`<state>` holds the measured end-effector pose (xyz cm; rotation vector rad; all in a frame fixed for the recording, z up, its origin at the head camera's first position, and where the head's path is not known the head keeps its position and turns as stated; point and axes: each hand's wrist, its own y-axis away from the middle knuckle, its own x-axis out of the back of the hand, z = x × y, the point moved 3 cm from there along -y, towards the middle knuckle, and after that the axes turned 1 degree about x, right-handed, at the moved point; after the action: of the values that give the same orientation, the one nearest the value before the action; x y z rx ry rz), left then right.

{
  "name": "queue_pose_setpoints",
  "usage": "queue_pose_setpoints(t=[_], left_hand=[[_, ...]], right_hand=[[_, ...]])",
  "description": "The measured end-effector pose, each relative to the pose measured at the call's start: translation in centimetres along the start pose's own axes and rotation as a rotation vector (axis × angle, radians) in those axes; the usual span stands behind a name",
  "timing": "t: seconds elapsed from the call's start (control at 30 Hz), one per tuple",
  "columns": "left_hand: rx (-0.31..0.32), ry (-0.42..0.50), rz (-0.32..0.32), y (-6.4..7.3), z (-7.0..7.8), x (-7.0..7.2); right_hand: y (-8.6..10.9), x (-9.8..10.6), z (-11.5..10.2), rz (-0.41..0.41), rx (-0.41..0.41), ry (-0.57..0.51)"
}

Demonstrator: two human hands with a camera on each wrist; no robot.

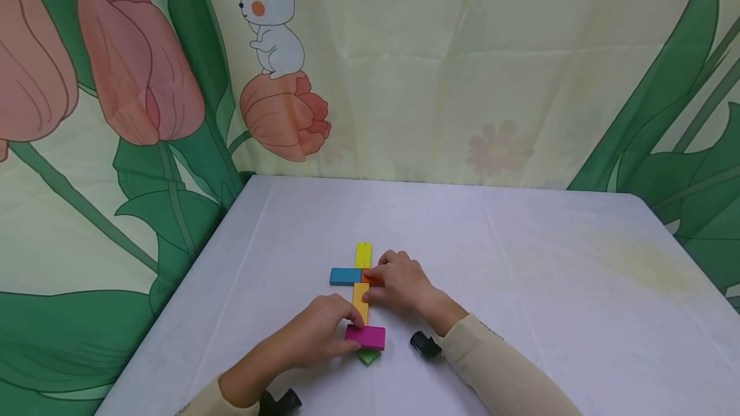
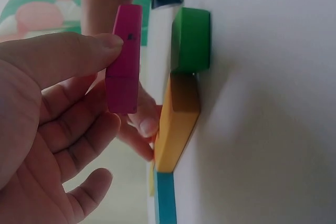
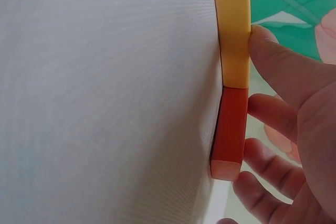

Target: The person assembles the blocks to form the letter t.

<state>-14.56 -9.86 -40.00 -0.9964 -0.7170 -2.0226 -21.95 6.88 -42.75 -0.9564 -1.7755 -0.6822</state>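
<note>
My left hand (image 1: 315, 332) pinches a magenta rectangular block (image 2: 125, 59) between thumb and fingers. In the left wrist view the block is raised off the table, beside a green block (image 2: 190, 40). From the head view it overlaps the green block, whose pointed tip shows below it. My right hand (image 1: 405, 282) rests on the laid blocks: its thumb touches the amber block (image 3: 235, 40), its fingertips the red-orange block (image 3: 231, 124). A blue block (image 1: 344, 277) extends left of the red-orange one, and a yellow block (image 1: 363, 255) stands out at the top.
A white cloth covers the table (image 1: 520, 262). Behind it hangs a curtain (image 1: 405, 69) printed with tulips and a rabbit. Black wrist cameras, one by the right cuff (image 1: 424, 344) and one by the left (image 1: 283, 403), sit close over the cloth.
</note>
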Motion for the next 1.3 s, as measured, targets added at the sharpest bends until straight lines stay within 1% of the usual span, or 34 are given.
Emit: queue_pose_setpoints(t=[0.27, 0.57, 0.67, 0.8, 0.97, 1.17, 1.3], left_hand=[[-0.067, -0.013, -0.018, -0.2, 0.7, -1.0], [-0.065, 0.005, -0.077, -0.4, 1.7, -2.0], [-0.090, -0.005, -0.084, -0.3, 2.2, -2.3], [-0.126, 0.011, -0.103, -0.4, 2.6, -2.6], [-0.135, 0.030, -0.131, -0.5, 2.8, -3.2], [-0.187, -0.025, -0.116, -0.6, 3.3, -3.6], [-0.184, -0.053, -0.122, -0.8, 3.5, -4.0]], right_hand=[[0.1, 0.0, 0.1, 0.006, -0.002, -0.004], [0.1, -0.1, 0.1, 0.004, -0.007, -0.016], [0.0, -0.1, 0.1, 0.004, -0.003, -0.020], [0.0, -0.1, 0.1, 0.007, -0.001, -0.020], [0.1, -0.1, 0.1, 0.008, 0.003, -0.016], [0.1, 0.0, 0.1, 0.007, 0.004, -0.010], [0.1, 0.0, 0.1, 0.006, 0.000, -0.012]])
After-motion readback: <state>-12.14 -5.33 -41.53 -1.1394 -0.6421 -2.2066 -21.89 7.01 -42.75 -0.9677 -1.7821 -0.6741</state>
